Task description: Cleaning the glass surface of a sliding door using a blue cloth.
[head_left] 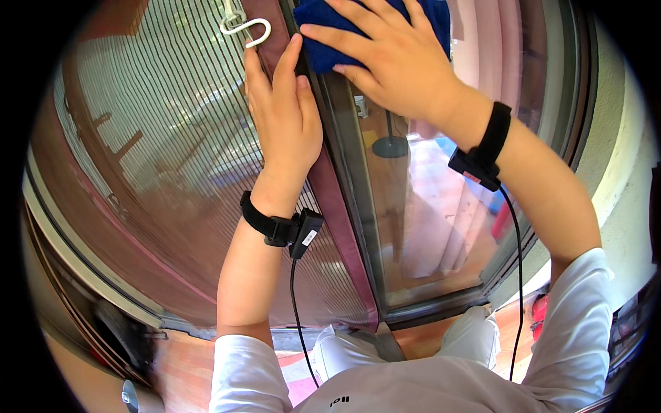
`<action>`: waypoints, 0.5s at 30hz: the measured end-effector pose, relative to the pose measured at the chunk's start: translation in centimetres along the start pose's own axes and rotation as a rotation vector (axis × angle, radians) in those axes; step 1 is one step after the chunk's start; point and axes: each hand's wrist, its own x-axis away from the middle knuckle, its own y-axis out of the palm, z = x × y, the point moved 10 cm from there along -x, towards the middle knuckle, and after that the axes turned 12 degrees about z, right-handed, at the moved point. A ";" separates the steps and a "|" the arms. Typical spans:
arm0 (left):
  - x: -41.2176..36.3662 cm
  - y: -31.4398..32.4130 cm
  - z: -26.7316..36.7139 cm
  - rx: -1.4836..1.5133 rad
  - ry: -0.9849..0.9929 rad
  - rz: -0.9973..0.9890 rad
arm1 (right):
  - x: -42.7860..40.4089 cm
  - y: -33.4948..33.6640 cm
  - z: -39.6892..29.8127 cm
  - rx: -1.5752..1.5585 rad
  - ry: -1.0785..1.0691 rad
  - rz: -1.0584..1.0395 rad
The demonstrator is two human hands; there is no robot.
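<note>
My right hand (400, 64) lies spread over a folded dark blue cloth (328, 51), against the upper part of a glass door panel (439, 217). To its left, my left hand (284, 113) is raised with fingers apart on the maroon edge band (330, 191) of a striped mesh screen (206, 129), beside the dark door frame (356, 206). A white S-shaped hook (258, 23) hangs just above my left fingertips. Each wrist wears a black strap with a small cabled device. The upper part of the cloth is partly hidden by my right hand.
Behind the glass stand a dark round stand base (390, 146) and a pink curtain (485, 67). A pale wall (614, 155) borders the door on the right. Wooden flooring (181, 361) shows below, with red items (539, 312) at the lower right.
</note>
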 end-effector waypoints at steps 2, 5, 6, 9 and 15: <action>0.1 0.2 -0.1 0.016 -0.013 -0.006 | 1.8 1.0 -0.3 0.004 0.019 0.035; 0.1 0.1 -0.5 0.012 -0.004 -0.003 | 4.7 1.6 -2.0 -0.055 0.001 0.000; 0.2 0.0 -0.7 0.006 0.001 -0.003 | 5.9 1.8 -2.9 -0.080 -0.026 -0.035; 0.4 0.1 -0.8 0.014 -0.006 -0.010 | 8.7 2.2 -4.5 -0.096 -0.133 -0.114; 0.5 -0.3 0.6 0.059 -0.033 -0.022 | 5.1 2.6 -1.7 -0.084 -0.155 -0.088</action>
